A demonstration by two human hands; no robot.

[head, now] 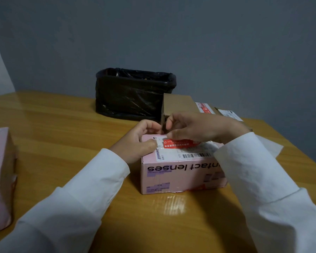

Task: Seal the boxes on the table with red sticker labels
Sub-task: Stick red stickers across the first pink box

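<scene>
A pink box [179, 174] printed "contact lenses" sits in the middle of the wooden table [62, 128], a white shipping label with a barcode on its top. A red sticker label [181, 143] lies across that top, its left end still raised. My right hand [199, 127] pinches the sticker's upper left edge between thumb and fingers. My left hand [140, 141] rests on the box's left top corner, its thumb pressing down beside the sticker. Both arms wear white sleeves.
A black bin lined with a black bag [133, 94] stands at the back. A brown cardboard box [179, 105] sits behind my hands, with more boxes [224, 112] to its right carrying labels. Another pink box [0, 178] stands at the left edge. White paper [270, 147] lies at right.
</scene>
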